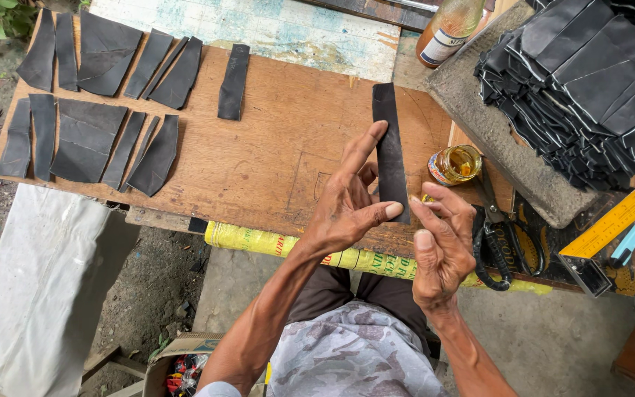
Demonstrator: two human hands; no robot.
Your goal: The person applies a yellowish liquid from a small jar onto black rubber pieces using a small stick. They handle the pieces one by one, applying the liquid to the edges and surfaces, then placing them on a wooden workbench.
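Black rubber strip (pixel 389 147) upright, long axis pointing away; flat, matte, rectangular; left hand (pixel 347 198) and right hand (pixel 439 242) pinch its lower end above wooden table (pixel 281 147).

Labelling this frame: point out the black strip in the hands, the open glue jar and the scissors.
black strip (pixel 389 140): head view, on its upper half above the fingers.
open glue jar (pixel 456 164): head view, on its amber contents.
scissors (pixel 495 246): head view, on the black handles.
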